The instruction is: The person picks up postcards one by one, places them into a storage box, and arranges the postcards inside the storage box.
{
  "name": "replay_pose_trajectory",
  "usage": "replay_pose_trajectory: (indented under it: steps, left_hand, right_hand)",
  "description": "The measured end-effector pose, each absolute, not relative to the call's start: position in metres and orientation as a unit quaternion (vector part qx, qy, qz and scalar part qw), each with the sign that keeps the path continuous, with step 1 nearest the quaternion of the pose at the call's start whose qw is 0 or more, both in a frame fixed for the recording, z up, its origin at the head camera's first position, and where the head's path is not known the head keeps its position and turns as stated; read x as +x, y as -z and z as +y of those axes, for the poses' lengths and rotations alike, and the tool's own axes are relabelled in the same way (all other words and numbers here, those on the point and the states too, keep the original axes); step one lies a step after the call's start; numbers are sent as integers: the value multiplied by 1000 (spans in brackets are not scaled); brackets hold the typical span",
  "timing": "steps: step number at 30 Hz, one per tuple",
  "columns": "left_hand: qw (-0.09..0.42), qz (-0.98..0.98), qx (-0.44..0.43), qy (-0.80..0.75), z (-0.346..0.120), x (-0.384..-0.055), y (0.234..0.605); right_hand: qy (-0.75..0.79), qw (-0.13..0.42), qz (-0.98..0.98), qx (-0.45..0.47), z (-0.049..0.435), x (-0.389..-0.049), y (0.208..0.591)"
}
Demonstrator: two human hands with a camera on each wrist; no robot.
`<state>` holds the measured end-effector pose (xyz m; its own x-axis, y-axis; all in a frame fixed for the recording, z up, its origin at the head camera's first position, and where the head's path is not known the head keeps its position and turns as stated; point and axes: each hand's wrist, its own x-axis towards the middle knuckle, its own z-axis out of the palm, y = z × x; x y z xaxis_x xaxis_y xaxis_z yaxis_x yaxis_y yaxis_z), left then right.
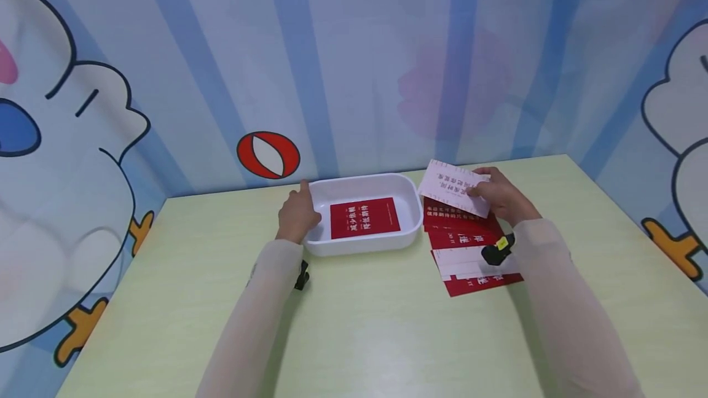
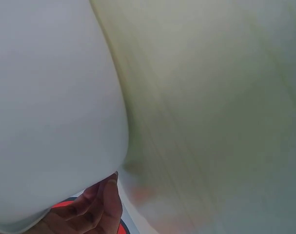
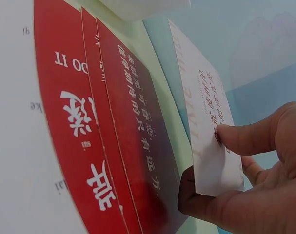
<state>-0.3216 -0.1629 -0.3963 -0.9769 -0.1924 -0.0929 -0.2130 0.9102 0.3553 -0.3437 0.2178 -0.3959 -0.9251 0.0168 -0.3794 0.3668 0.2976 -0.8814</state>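
In my right hand (image 1: 500, 196) I hold a white printed card (image 1: 450, 184), pinched between thumb and fingers and raised above a fanned pile of cards. The right wrist view shows the thumb flat on the printed face of the card (image 3: 206, 112) and fingers behind it. Beneath lie red cards (image 1: 464, 237) with white lettering and a white card (image 1: 470, 261). My left hand (image 1: 297, 212) grips the left end of a white plastic tray (image 1: 362, 244), its thumb inside the rim; the left wrist view shows the fingers (image 2: 96, 207) under the tray's outer wall. Inside the tray lies one red card (image 1: 365, 218).
The tray and the pile stand side by side near the back edge of a pale yellow-green table (image 1: 354, 324). Behind rises a blue striped backdrop (image 1: 365, 66) with cartoon figures. Black straps with small devices (image 1: 498, 250) sit on the wrists.
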Motion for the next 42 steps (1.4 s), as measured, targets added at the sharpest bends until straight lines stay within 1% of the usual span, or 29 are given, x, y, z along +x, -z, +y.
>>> replay_pose_trajectory:
  steps: [7, 13, 23, 30, 34, 42]
  left_hand:
    - [26, 978, -101, -182, -164, -321, 398]
    - [25, 977, -105, -185, -166, -317, 398]
    - [20, 977, -106, -186, -168, -320, 395]
    - [31, 976, -100, -189, -164, -319, 399]
    - [23, 977, -93, -189, -161, -321, 401]
    - [23, 978, -91, -186, -164, -319, 400]
  right_hand:
    - [596, 154, 779, 117, 216, -342, 394]
    - [611, 155, 769, 104, 214, -345, 391]
    - [635, 165, 751, 73, 212, -342, 380]
    - [643, 170, 744, 63, 211, -338, 375]
    - [644, 165, 745, 54, 208, -337, 371]
    - [650, 170, 740, 43, 192, -335, 364]
